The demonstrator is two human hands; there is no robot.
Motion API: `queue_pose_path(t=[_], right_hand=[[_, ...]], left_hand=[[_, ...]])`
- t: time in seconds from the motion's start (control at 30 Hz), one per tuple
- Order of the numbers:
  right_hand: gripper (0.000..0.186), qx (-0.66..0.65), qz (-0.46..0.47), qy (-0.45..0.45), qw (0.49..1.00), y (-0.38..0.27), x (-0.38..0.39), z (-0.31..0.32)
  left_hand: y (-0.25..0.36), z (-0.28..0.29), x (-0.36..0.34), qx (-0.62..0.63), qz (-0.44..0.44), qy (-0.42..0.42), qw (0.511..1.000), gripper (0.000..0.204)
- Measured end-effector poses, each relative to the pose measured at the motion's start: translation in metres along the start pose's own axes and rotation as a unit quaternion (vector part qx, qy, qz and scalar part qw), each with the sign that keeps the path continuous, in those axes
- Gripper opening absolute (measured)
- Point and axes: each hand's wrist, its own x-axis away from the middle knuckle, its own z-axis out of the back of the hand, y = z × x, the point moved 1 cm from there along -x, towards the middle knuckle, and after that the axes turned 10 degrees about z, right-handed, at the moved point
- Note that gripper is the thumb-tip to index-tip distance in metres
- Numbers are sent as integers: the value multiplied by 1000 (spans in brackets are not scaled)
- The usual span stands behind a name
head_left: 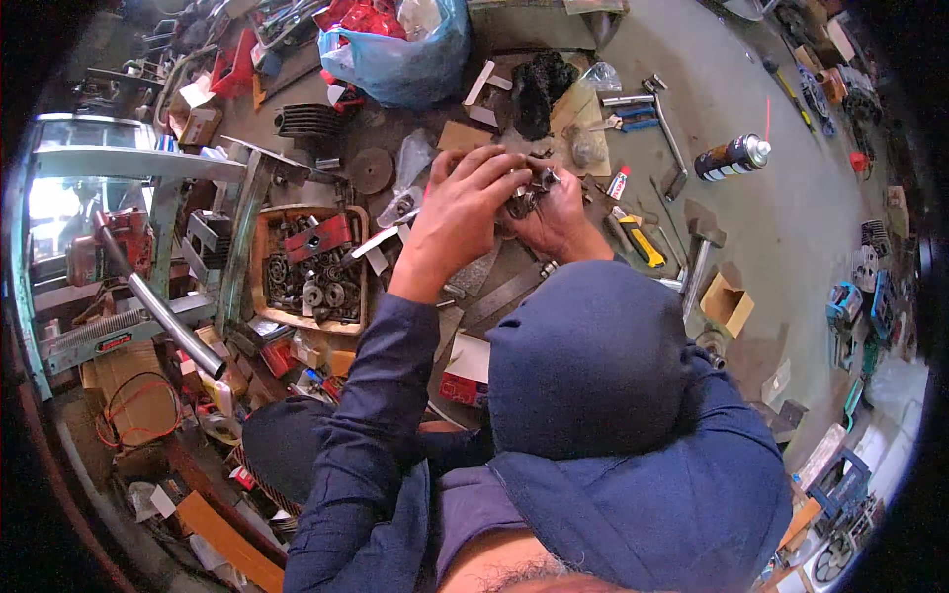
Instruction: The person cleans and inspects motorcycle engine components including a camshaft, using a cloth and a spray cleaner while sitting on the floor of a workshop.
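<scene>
Both my hands meet over the middle of the floor around a small, shiny metal machine part (pixel 526 200). From above, my left hand (pixel 463 206) curls its fingers over the part's near side. Supporting it from the right is my right hand (pixel 561 219), closed around it, its fingers partly hidden. My fingers cover most of the part, so its exact kind is unclear. Just beyond lie a piece of brown cardboard (pixel 571 121) and a black, greasy clump (pixel 542 91). A red-and-white tube (pixel 619 183) and a yellow-black utility knife (pixel 643 240) lie beside my right hand.
A wooden tray (pixel 261 259) of gears and metal parts sits left. A blue plastic bag (pixel 420 74) stands at the back. On the right are a spray can (pixel 730 158), a hammer (pixel 702 232) and an open small box (pixel 727 304). A metal press frame (pixel 138 163) stands far left.
</scene>
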Motion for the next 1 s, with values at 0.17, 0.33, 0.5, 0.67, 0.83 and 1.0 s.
queue_pose_path(t=[0.17, 0.33, 0.5, 0.67, 0.83, 1.0], right_hand=[[40, 35, -50, 4, 998, 7, 11, -9], [45, -33, -104, -80, 991, 19, 4, 10], [46, 12, -88, -30, 996, 18, 7, -8], [50, 17, -92, -20, 995, 15, 13, -31], [53, 21, -94, 72, 993, 17, 13, -35], [26, 203, -59, 215, 953, 0, 13, 23]], left_hand=[[2, 6, 2, 30, 37, -60, 997, 50], [-8, 7, 9, 21, 54, -84, 995, 46], [-16, 5, 12, 14, 63, -63, 996, 40], [-32, -4, 15, 111, 108, -23, 988, 33], [-50, -16, 27, 463, 245, -38, 851, 26], [-63, -23, 31, 618, 239, -19, 749, 38]])
